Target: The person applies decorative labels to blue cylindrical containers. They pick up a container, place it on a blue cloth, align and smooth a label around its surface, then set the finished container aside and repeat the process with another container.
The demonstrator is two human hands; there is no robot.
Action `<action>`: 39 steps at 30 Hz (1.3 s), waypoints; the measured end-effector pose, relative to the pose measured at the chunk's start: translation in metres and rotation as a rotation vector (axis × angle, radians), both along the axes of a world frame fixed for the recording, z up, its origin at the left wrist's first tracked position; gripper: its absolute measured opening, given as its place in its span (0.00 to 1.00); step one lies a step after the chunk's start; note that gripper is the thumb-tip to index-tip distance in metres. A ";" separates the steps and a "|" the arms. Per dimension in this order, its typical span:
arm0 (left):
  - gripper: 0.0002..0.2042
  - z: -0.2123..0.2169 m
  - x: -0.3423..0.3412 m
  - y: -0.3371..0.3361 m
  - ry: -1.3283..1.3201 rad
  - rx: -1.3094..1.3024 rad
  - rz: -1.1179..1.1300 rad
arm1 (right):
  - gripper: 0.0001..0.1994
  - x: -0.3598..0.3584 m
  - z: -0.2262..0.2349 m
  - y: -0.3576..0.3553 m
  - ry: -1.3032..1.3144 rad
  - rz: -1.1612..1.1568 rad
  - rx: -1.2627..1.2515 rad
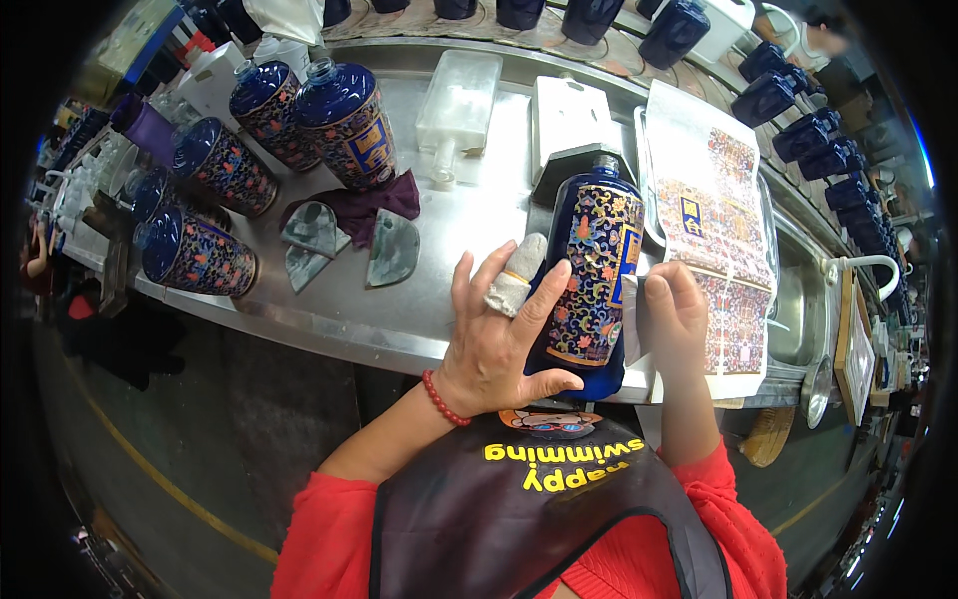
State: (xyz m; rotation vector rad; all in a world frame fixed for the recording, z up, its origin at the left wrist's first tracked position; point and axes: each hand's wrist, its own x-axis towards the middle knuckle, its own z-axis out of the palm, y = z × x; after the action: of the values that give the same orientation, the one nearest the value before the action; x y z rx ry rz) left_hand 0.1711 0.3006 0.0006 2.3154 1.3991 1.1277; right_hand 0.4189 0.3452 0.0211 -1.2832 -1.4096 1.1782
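A dark blue glass bottle [591, 275] with a colourful floral pattern lies tilted in front of me, its neck pointing away. My left hand [504, 334] steadies it from the left, index finger and thumb against the glass; grey-white cloth covers [508, 294] sit on two of its fingers. At the bottle's right side my right hand [678, 309] is closed, thumb against fingers, on a thin pale translucent piece [636, 317]. Whether this piece is film or a scraper I cannot tell. To the right lies a printed decal sheet [711, 230] with the same floral pattern.
Several decorated blue bottles [348, 125] stand at the left of the metal counter [334, 319]. Near them lie a purple cloth [399, 196] and greenish flat pieces [393, 248]. A clear bottle [458, 110] lies behind. Right are a sink [798, 299] and plain blue bottles [768, 97].
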 end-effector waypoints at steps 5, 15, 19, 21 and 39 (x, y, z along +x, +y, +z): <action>0.47 0.000 0.000 0.007 -0.045 0.011 0.012 | 0.12 -0.005 0.004 -0.002 -0.091 -0.029 0.036; 0.46 0.017 0.004 0.021 -0.032 0.057 0.093 | 0.12 -0.007 0.006 -0.003 -0.240 -0.074 0.075; 0.45 0.025 0.007 0.033 0.100 0.045 0.049 | 0.12 -0.008 0.004 -0.003 -0.220 -0.065 0.112; 0.44 0.026 0.009 0.039 0.089 0.013 0.058 | 0.12 -0.007 0.003 -0.002 -0.228 -0.024 0.196; 0.42 0.019 0.010 0.064 -0.012 0.027 0.079 | 0.12 -0.008 0.002 -0.001 -0.198 -0.021 0.234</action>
State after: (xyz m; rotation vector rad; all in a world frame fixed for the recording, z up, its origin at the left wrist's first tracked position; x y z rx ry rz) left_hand 0.1809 0.3644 0.0196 2.2861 1.4921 1.1878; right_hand 0.4114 0.3439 0.0233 -1.2705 -1.6206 0.8613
